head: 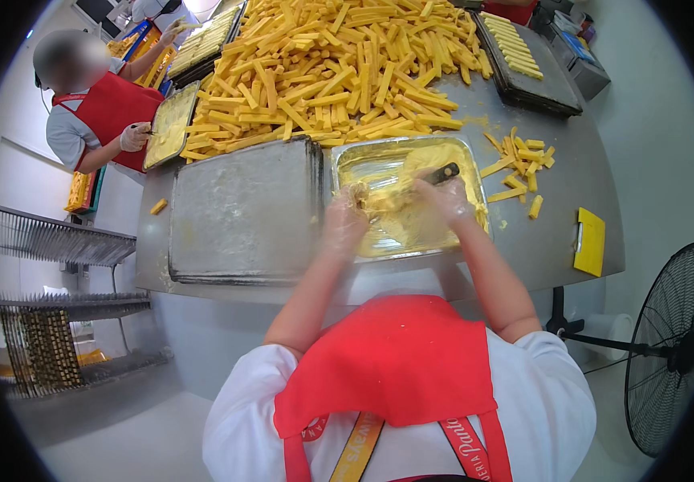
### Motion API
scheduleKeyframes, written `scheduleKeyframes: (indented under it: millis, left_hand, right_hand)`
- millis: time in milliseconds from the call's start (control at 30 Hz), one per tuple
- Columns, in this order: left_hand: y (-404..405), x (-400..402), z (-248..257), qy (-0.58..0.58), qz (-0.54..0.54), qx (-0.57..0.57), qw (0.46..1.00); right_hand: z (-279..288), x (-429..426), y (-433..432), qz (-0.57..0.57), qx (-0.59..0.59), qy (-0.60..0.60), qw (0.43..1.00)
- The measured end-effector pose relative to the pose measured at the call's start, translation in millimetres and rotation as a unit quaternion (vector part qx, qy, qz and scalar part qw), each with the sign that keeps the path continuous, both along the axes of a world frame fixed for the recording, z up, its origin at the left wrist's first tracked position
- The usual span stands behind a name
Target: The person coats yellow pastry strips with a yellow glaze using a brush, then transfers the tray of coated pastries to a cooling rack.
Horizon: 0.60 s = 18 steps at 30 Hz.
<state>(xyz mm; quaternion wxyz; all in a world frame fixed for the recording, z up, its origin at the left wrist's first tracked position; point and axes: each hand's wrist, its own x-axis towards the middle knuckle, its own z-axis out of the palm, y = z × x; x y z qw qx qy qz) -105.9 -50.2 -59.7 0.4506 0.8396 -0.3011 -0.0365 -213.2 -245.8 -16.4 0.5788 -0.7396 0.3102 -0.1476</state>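
Observation:
My right hand (pixel 448 199), in a clear glove, grips the black handle (pixel 442 174) of a spreading tool whose blade is blurred and buried in cream. Thick yellow cream (pixel 428 159) coats much of a rectangular metal tray (pixel 407 255), with bare metal showing in streaks. Over the tray's left side, my gloved left hand (pixel 345 215) closes around a cream-smeared piece (pixel 360 194); its shape is mostly hidden by fingers and blur. Beyond the tray rises a large heap of yellow cake-like sticks (pixel 335 84).
Stacked flat baking trays (pixel 241 217) adjoin the cream tray's left. Broken sticks (pixel 524 159) and a yellow card-like object (pixel 589 242) lie right. Filled trays (pixel 554 78) stand back right. A co-worker (pixel 109 102) works at left beside another cream tray (pixel 172 129). A fan (pixel 672 349) stands right.

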Motion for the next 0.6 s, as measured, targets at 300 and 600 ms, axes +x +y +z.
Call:
scheduleKeyframes:
  millis: [300, 600]
  left_hand:
    - [0.0, -0.2, 5.5, 0.026, -0.005, -0.016, 1.000]
    - [6.3, 0.9, 15.6, 0.060, 0.002, 0.028, 0.998]
  right_hand:
    - [-0.1, 0.4, 14.6, 0.034, 0.125, -0.108, 0.986]
    - [-14.3, -1.6, 23.3, -0.004, -0.001, -0.112, 0.994]
